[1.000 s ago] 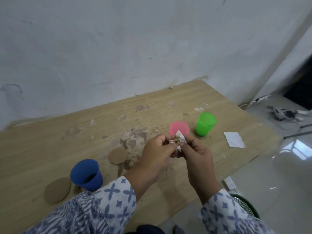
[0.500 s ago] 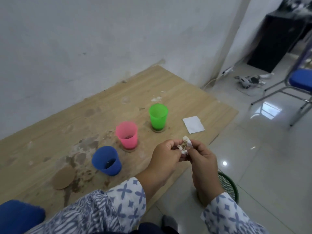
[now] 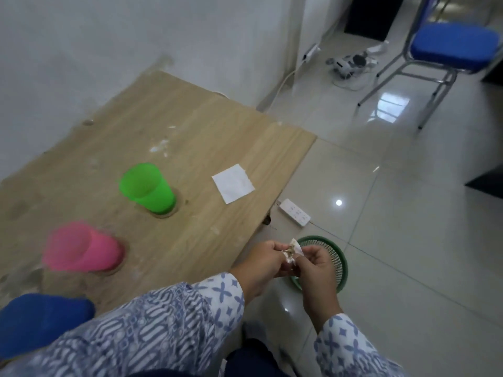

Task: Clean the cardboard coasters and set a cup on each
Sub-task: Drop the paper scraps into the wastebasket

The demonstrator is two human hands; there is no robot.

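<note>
**Holding a soiled tissue over the bin**

A crumpled tissue (image 3: 293,251), stained brown, is pinched between the fingertips of the left hand (image 3: 261,258) and the right hand (image 3: 315,263). Both are closed on it and neither is free. The hands are held off the edge of the table (image 3: 217,126), above the floor and over the near rim of the green bin (image 3: 341,257). This is probably so that dirt wiped from the coasters falls there and not back onto the wood. Discarding is judged to be the step in hand.

Nearest on the table, the pink cup (image 3: 81,247) is seated on a coaster (image 3: 119,268), of which only a brown sliver is seen at its base. Farther back, the green cup (image 3: 147,187) is set the same way on a second coaster (image 3: 163,215). The blue cup (image 3: 40,317) is blurred at the lower left, and whether a coaster lies beneath it cannot be told.

A clean white sheet (image 3: 233,183) is laid flat near the table's right edge, well apart from the cups. It is likely kept within reach for more wiping. Brown stains and white crumbs are seen on the wood.

A power strip (image 3: 295,215) lies on the floor between table and bin. A blue chair (image 3: 454,47) is placed well beyond.
</note>
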